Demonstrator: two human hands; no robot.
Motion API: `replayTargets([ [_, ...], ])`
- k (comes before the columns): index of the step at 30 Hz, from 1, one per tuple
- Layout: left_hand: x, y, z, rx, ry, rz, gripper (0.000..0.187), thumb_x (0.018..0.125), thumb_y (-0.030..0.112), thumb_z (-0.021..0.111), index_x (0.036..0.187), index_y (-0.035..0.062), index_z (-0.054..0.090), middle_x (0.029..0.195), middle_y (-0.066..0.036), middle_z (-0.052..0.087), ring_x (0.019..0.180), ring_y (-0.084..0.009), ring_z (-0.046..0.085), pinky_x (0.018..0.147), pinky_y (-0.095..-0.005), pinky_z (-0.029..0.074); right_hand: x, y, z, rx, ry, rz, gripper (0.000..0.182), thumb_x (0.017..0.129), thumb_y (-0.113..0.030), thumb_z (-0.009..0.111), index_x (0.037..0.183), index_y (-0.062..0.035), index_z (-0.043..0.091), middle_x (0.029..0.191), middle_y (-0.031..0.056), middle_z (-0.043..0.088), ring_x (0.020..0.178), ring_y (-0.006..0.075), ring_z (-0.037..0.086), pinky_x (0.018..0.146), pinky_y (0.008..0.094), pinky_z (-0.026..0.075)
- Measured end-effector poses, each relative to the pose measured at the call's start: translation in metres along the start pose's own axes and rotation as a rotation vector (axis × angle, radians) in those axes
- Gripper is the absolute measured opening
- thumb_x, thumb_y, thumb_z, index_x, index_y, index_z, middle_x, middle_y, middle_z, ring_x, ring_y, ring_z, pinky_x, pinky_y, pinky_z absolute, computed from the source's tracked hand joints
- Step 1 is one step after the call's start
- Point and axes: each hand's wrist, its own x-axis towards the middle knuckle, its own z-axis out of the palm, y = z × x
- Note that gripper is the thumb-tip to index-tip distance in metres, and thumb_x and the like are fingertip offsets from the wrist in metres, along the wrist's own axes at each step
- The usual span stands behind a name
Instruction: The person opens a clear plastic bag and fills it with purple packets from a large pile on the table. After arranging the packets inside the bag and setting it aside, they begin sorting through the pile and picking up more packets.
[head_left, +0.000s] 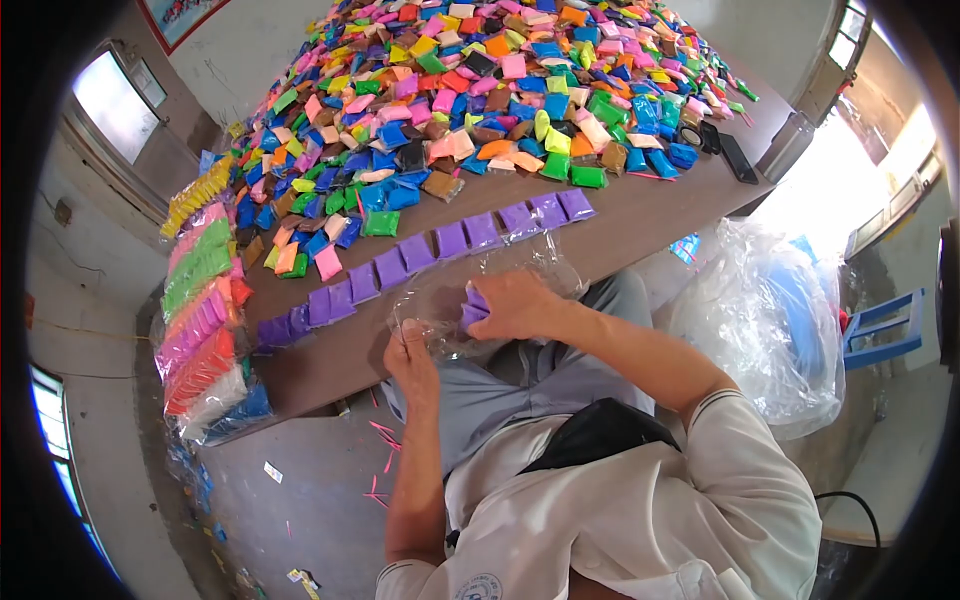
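Observation:
My left hand [409,354] pinches the near left edge of a clear plastic bag [428,303] at the front edge of the table. In my right hand [515,306] are small purple packets [473,314], gripped between thumb and fingers. That hand overlaps the bag, whose film spreads out around it. Just beyond the bag, a slanting row of purple packets [418,252] lies side by side on the brown table [640,215].
A big heap of mixed-colour packets [480,95] covers the table's far part. Filled bags sorted by colour [205,310] stack along the left edge. A black phone [738,153] and a metal flask [786,146] stand right. A large clear sack [760,330] sits beside me, near a blue stool [885,330].

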Motion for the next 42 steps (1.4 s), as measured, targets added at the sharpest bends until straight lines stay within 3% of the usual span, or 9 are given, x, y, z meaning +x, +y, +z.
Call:
replayTargets([
  [3, -0.002, 0.001, -0.001, -0.049, -0.002, 0.006, 0.04, 0.103, 0.029, 0.049, 0.086, -0.0033, 0.066, 0.077, -0.005, 0.065, 0.073, -0.0129, 0.057, 0.067, -0.0297, 0.046, 0.005, 0.009, -0.027, 0.201, 0.026, 0.125, 0.061, 0.07, -0.047, 0.071, 0.109, -0.0015, 0.062, 0.094, 0.0238, 0.068, 0.091, 0.0396, 0.066, 0.081, 0.0481, 0.052],
  [6, -0.003, 0.003, -0.001, -0.051, -0.004, 0.002, 0.04, 0.103, 0.029, 0.048, 0.086, -0.0029, 0.066, 0.078, -0.005, 0.065, 0.074, -0.0126, 0.059, 0.069, -0.0291, 0.047, -0.001, 0.013, -0.053, 0.018, 0.095, 0.213, 0.058, 0.07, -0.047, 0.069, 0.103, -0.0005, 0.063, 0.092, 0.0243, 0.067, 0.09, 0.0396, 0.066, 0.08, 0.0475, 0.052],
  [9, -0.002, 0.0, 0.001, -0.05, 0.008, 0.006, 0.041, 0.103, 0.03, 0.048, 0.087, -0.0032, 0.066, 0.078, -0.005, 0.066, 0.074, -0.0125, 0.059, 0.069, -0.0287, 0.048, -0.006, 0.02, -0.047, -0.099, -0.021, 0.101, 0.055, 0.07, -0.047, 0.069, 0.099, -0.0004, 0.063, 0.091, 0.0243, 0.067, 0.09, 0.0398, 0.066, 0.081, 0.0479, 0.052],
  [15, -0.004, 0.001, 0.002, -0.09, 0.023, -0.005, 0.043, 0.103, 0.031, 0.048, 0.085, -0.0032, 0.065, 0.076, -0.005, 0.064, 0.07, -0.0112, 0.056, 0.065, -0.0281, 0.045, 0.001, -0.016, -0.015, -0.005, -0.128, -0.086, 0.051, 0.071, -0.045, 0.067, 0.095, -0.0002, 0.063, 0.089, 0.0233, 0.067, 0.087, 0.0405, 0.066, 0.079, 0.0482, 0.052],
  [21, -0.001, -0.008, 0.0, -0.158, 0.007, -0.054, 0.04, 0.104, 0.03, 0.048, 0.084, -0.0018, 0.063, 0.073, -0.002, 0.059, 0.068, -0.0093, 0.051, 0.061, -0.026, 0.042, -0.001, -0.051, 0.024, 0.106, 0.232, -0.091, 0.044, 0.074, -0.037, 0.067, 0.095, 0.0002, 0.055, 0.071, 0.0246, 0.064, 0.068, 0.0433, 0.065, 0.066, 0.0525, 0.053],
  [29, -0.003, 0.013, 0.001, -0.094, -0.012, -0.023, 0.04, 0.104, 0.029, 0.046, 0.084, -0.0015, 0.063, 0.074, -0.001, 0.058, 0.068, -0.0094, 0.051, 0.061, -0.0269, 0.042, -0.013, -0.049, 0.035, 0.077, 0.115, -0.128, 0.042, 0.077, -0.032, 0.067, 0.099, -0.0013, 0.049, 0.065, 0.0223, 0.063, 0.062, 0.0423, 0.064, 0.06, 0.0535, 0.051],
  [36, 0.008, 0.0, -0.002, -0.243, -0.032, -0.145, 0.037, 0.104, 0.028, 0.048, 0.091, -0.0008, 0.066, 0.081, -0.001, 0.06, 0.075, -0.0093, 0.052, 0.067, -0.0272, 0.043, 0.01, -0.038, 0.037, 0.047, 0.271, -0.266, 0.042, 0.077, -0.031, 0.07, 0.1, -0.0036, 0.049, 0.065, 0.0201, 0.064, 0.062, 0.0415, 0.064, 0.059, 0.0513, 0.05],
  [42, 0.014, 0.006, -0.002, -0.242, -0.086, -0.196, 0.037, 0.103, 0.03, 0.049, 0.093, -0.0004, 0.067, 0.084, -0.001, 0.06, 0.076, -0.0096, 0.052, 0.068, -0.0267, 0.043, 0.012, -0.04, 0.04, -0.024, 0.245, -0.173, 0.049, 0.078, -0.033, 0.07, 0.106, -0.0028, 0.043, 0.069, 0.0202, 0.065, 0.065, 0.0404, 0.065, 0.063, 0.0495, 0.051],
])
